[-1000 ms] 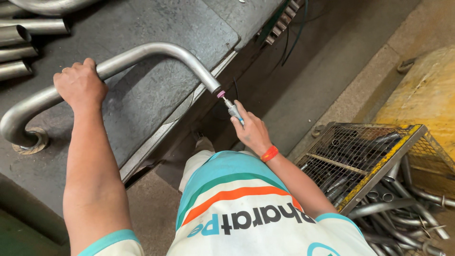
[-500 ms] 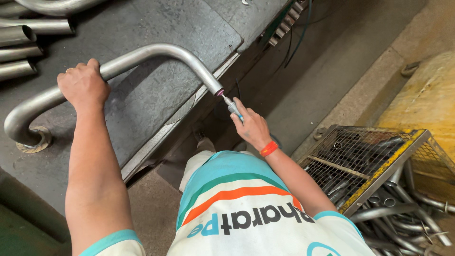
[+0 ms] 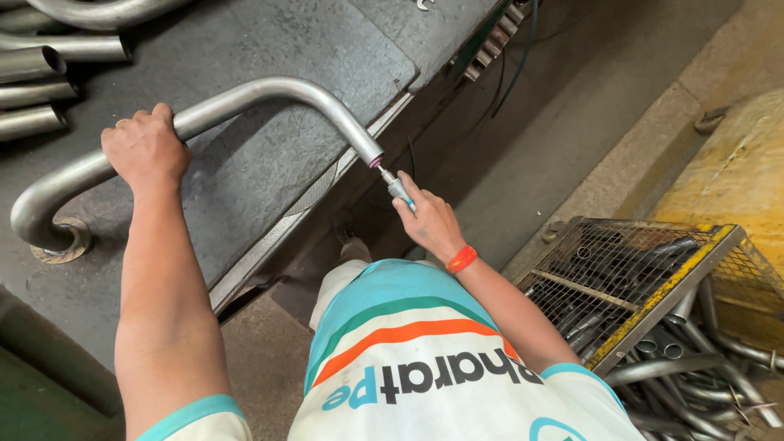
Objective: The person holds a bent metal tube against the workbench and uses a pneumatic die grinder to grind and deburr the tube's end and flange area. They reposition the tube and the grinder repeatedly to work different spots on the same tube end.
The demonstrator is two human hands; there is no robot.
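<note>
Bent metal pipe (image 3: 269,90) is laid across the dark table (image 3: 269,171), its open end projecting past the table edge. The left hand (image 3: 145,149) is clenched over the pipe's straight run, fingers wrapped around it. A small grinding tool (image 3: 398,188) is grasped in the fingers of the right hand (image 3: 429,224), its pink tip set at the pipe mouth. A wire basket (image 3: 629,286) of pipes is seen on the floor, well apart.

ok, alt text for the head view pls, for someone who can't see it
A person's left hand grips a bent metal tube on a dark workbench, while the right hand holds a small rotary tool at the tube's open end. A wire basket of tubes stands at right.
</note>
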